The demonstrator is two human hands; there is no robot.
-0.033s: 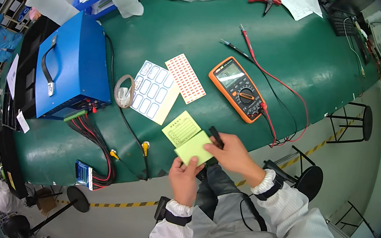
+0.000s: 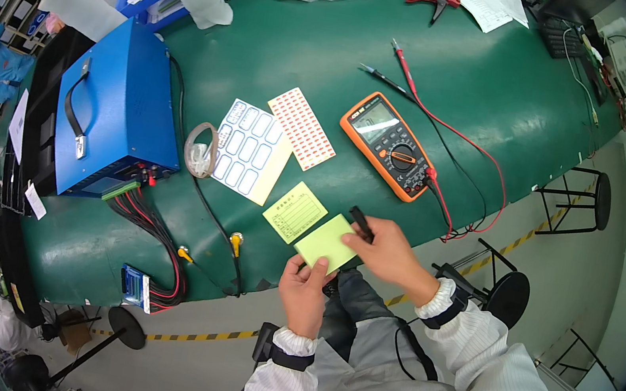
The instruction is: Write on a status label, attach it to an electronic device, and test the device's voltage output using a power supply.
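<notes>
My left hand [image 2: 304, 290] grips the lower edge of a small yellow-green card [image 2: 325, 243] held just off the near edge of the green table [image 2: 293, 49]. My right hand [image 2: 391, 256] holds a black pen [image 2: 361, 222] at the card's upper right corner. A second, paler yellow card [image 2: 295, 211] lies flat on the table just left of it. Both forearms are in white sleeves.
An orange multimeter [image 2: 388, 144] with red and black leads sits behind my right hand. A sheet of blue-edged labels [image 2: 251, 151], a sheet of red labels [image 2: 301, 127], a tape roll [image 2: 199, 149] and a blue box [image 2: 117, 112] with wires lie left. A stool [image 2: 511, 291] stands right.
</notes>
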